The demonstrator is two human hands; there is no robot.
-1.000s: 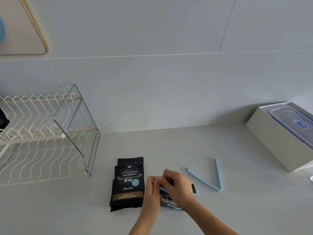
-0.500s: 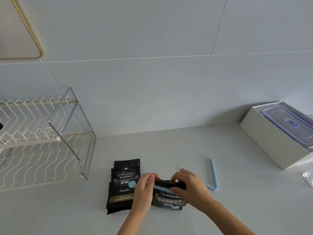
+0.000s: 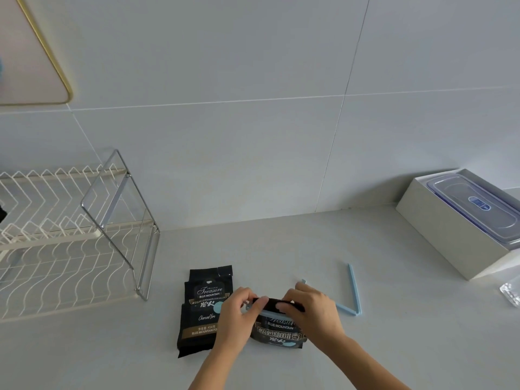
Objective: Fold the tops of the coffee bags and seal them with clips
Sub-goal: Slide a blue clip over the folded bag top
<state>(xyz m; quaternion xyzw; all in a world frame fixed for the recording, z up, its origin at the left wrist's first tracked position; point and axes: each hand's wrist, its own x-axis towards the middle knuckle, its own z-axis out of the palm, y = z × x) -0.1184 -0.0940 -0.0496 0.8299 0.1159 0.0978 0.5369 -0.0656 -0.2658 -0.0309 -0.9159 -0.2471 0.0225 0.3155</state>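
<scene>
Two black coffee bags lie on the grey counter. The left coffee bag (image 3: 203, 311) lies flat with its top unfolded. The right coffee bag (image 3: 278, 330) has its top folded over, with a light blue clip (image 3: 271, 313) lying across the fold. My left hand (image 3: 235, 319) pinches the clip's left end and the fold. My right hand (image 3: 312, 311) grips the folded top and the clip's right part. A second light blue clip (image 3: 351, 291) lies spread open in a V on the counter, to the right of my right hand.
A white wire dish rack (image 3: 64, 237) with a metal frame stands at the left. A white box (image 3: 450, 235) holding a clear lidded container (image 3: 475, 206) sits at the right. A clear plastic wrapper (image 3: 510, 291) lies at the right edge. A tiled wall rises behind the counter.
Both hands have spread apart along the folded top of the right bag, and the blue clip now lies across the fold. The camera has shifted slightly.
</scene>
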